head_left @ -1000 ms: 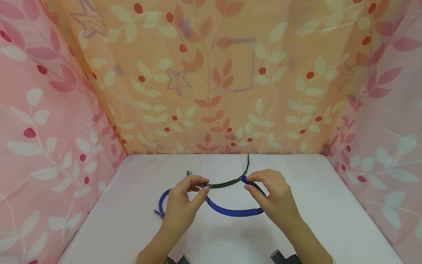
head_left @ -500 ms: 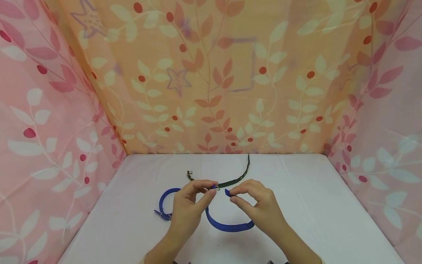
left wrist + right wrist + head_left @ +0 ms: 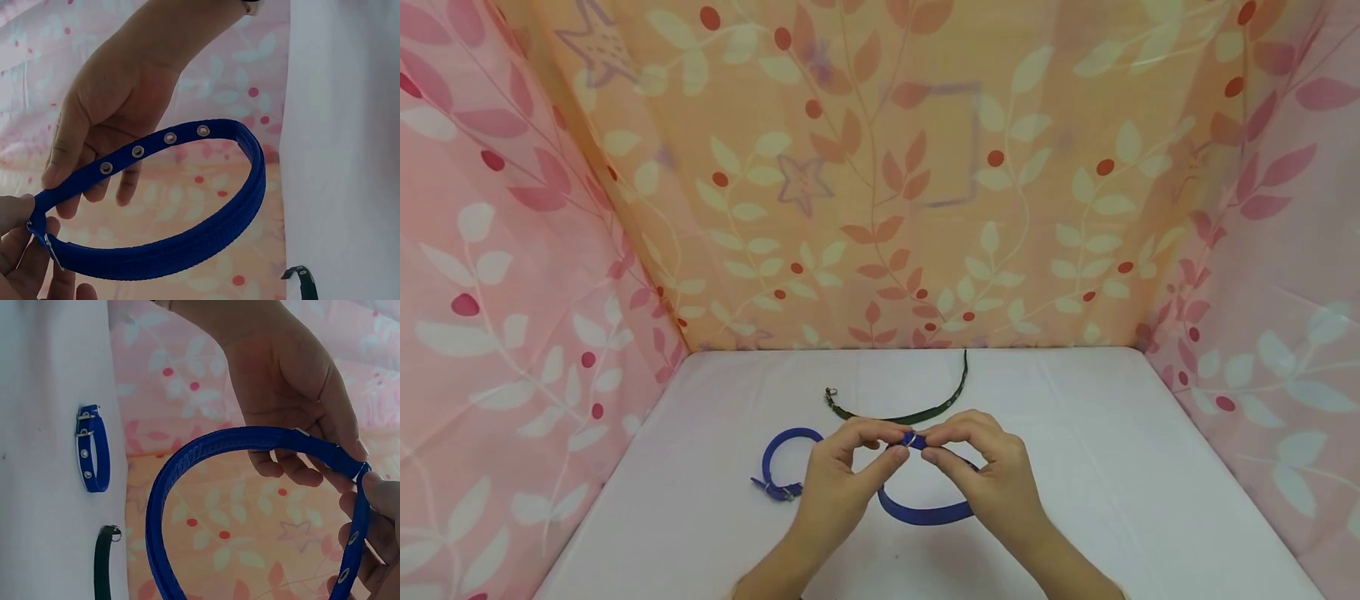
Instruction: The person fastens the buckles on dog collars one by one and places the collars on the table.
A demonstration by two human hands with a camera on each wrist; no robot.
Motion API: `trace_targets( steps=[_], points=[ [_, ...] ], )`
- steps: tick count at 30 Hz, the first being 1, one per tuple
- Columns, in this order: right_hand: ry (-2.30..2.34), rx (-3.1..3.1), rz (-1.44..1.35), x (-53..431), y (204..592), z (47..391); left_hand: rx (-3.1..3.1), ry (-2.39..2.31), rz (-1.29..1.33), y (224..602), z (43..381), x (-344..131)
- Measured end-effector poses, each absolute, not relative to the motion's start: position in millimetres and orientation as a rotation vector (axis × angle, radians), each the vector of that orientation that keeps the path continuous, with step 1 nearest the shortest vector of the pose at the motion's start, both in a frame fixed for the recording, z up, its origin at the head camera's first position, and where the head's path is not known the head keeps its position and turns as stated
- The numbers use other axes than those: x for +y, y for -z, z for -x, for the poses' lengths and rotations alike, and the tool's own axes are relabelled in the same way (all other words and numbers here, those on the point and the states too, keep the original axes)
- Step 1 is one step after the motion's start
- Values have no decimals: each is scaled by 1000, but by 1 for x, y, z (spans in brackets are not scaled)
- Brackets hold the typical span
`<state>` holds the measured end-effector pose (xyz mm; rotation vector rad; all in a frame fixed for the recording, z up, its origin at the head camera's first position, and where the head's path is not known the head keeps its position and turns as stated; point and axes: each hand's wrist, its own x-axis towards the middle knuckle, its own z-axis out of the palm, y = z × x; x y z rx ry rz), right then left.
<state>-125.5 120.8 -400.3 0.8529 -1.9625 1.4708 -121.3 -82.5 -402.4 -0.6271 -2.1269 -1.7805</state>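
Between both hands a blue collar (image 3: 925,514) is held up in a loop above the table. My left hand (image 3: 842,467) pinches its buckle end between thumb and fingers. With thumb and forefinger, my right hand (image 3: 988,471) pinches the opposite end of the strap, and that end meets the metal buckle. Metal-rimmed eyelets (image 3: 138,151) run along the strap beside the right hand in the left wrist view. A metal loop (image 3: 301,432) shows on the collar near the left hand in the right wrist view. Fingers partly hide where strap and buckle meet.
A second, smaller blue collar (image 3: 767,458) lies buckled in a ring on the white table (image 3: 700,533), left of the hands. Behind them a dark green collar (image 3: 936,412) lies stretched in a curve. Flowered cloth walls (image 3: 880,208) enclose the table's back and sides.
The right hand has moved left and slightly down with the strap end, closing the gap to the buckle. The left hand has shifted right with the buckle, away from the green collar's buckle end.
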Motion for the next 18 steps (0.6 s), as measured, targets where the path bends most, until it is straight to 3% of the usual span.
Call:
trace_targets(
  steps=[18],
  points=[
    [-1248, -2021, -834, 119, 400, 123, -2395, 1766, 456, 395, 121, -88]
  ],
)
